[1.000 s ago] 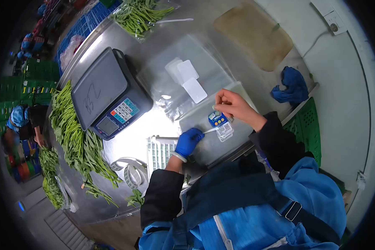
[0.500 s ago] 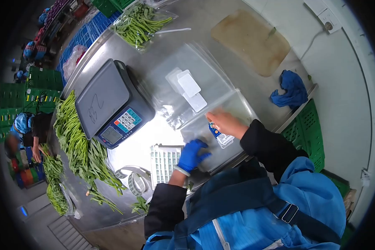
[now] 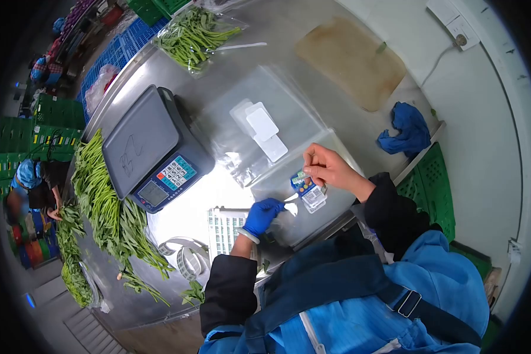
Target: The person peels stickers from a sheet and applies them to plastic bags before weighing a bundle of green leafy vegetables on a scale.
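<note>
looks like a produce packing room tbh, weighing scale (image 3: 159, 147), loose leafy greens (image 3: 100, 194) and stacked green crates (image 3: 56, 127)

Digits 1 to 9 on the scale keypad (image 3: 176, 172), unclear handwriting (image 3: 131, 156) on the pan (image 3: 149, 121)

A close-fitting, bright blue glove (image 3: 257, 221) covers the left hand (image 3: 265, 213), with 1 narrow white band (image 3: 248, 236) around the wrist; the right hand (image 3: 334, 170) is bare. The 2 loose, matte black fabric sleeves, left sleeve (image 3: 227, 289) and right sleeve (image 3: 393, 211), reach the lower forearms. The bright blue, creased fabric garment (image 3: 448, 268) covers the shoulders and torso, showing 1 pale zip (image 3: 311, 331) at the front. Over it lies a wide, dark navy fabric panel (image 3: 318, 268), joined to a dark strap (image 3: 445, 323) by 1 rectangular, silvery buckle (image 3: 409, 303).
</note>
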### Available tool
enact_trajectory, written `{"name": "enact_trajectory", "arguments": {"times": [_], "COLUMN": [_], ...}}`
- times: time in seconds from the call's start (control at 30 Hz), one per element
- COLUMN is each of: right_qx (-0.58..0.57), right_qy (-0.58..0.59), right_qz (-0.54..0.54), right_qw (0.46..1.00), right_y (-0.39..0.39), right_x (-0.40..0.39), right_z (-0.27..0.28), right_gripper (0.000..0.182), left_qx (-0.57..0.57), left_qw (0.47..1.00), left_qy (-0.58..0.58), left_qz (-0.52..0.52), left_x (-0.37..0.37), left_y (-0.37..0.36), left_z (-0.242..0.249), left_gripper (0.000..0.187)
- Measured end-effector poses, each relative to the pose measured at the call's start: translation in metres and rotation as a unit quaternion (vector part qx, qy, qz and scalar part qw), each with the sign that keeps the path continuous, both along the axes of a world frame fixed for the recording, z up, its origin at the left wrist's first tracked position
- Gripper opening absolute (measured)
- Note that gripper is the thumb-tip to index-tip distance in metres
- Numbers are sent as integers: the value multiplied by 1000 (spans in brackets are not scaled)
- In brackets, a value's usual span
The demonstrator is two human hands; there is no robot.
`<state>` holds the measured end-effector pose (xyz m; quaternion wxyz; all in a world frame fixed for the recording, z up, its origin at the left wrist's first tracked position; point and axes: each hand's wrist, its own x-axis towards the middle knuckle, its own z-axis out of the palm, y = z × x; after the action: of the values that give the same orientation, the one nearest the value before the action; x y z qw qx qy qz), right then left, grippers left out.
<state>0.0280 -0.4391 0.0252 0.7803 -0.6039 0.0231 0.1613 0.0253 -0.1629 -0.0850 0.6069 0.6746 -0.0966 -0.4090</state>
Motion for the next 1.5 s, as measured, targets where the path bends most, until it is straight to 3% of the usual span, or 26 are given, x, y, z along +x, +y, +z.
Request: {"name": "enact_trajectory", "arguments": {"times": [0.07,0.1,0.13,0.17,0.23,0.3,0.37,0.4,0.43,0.47,0.5,0.53,0.63,0.73,0.83,0.9,0.93,1.0,1.03,1.07,1.1,1.17,1.27,1.33,1.4,1.5], "right_qx": [37,16,-4,-22,-234,-414,-452,-489,-526,-551,-577,-605,-627,-571,-292,-144,-102,-55,-49,-43,-115,-256,-364,-399,-402,-393], "right_qy": [13,7,2,-2,-47,-146,-113,-116,-118,-115,-111,-105,-230,-180,-20,21,40,45,32,17,-22,-103,-185,-219,-211,-198], "right_qz": [4,12,20,29,61,89,125,141,157,167,176,185,28,20,28,26,33,45,53,62,77,105,121,132,147,146], "right_qw": [999,1000,1000,999,969,894,876,853,827,809,790,767,744,801,956,989,993,996,997,997,990,955,905,881,879,886], "right_y": [1,2,3,5,11,18,25,29,33,38,43,43,32,12,6,5,4,4,6,7,9,15,24,28,29,27], "right_x": [-3,-4,-4,-4,-7,-9,-9,-8,-8,-7,-6,-6,-3,4,14,15,15,14,14,14,13,12,11,10,9,8], "right_z": [2,-3,-12,-20,-37,-68,-77,-81,-85,-87,-89,-92,-101,-92,-32,7,26,31,21,9,-9,-45,-81,-91,-86,-89], "right_gripper": [12,12,12,12,14,16,21,21,22,23,24,25,26,27,27,21,20,18,17,16,15,14,15,16,18,18], "left_qx": [-15,64,75,-50,-45,31,96,128,6,16,60,120,83,73,54,2,46,45,53,-93,-66,-39,51,16,79,104], "left_qw": [998,988,966,945,808,802,855,893,931,986,960,875,907,949,974,999,997,971,962,921,864,813,901,982,920,897], "left_qy": [-2,-1,-218,8,-48,-176,-245,-291,-269,-92,-272,-438,-392,-292,-216,-22,-38,24,-32,62,-22,-127,-310,-159,-363,-403], "left_qz": [57,139,118,323,585,570,447,318,246,140,-22,-166,-127,-97,-46,26,46,236,265,374,499,567,301,99,-123,-148], "left_x": [16,28,44,59,74,65,45,30,10,-7,-13,-23,-23,-17,-13,2,15,46,64,84,84,83,40,-1,-18,-37], "left_y": [7,5,28,32,16,29,28,21,8,6,-8,-18,-20,-15,-10,-9,-5,4,14,44,16,32,26,8,-13,-17], "left_z": [2,18,-16,-8,53,59,35,33,21,6,17,14,-4,-10,-17,0,2,5,9,-27,35,40,25,14,24,5], "left_gripper": [17,26,22,18,18,23,20,14,9,17,26,33,16,11,10,13,16,19,16,15,15,15,11,11,19,26]}}
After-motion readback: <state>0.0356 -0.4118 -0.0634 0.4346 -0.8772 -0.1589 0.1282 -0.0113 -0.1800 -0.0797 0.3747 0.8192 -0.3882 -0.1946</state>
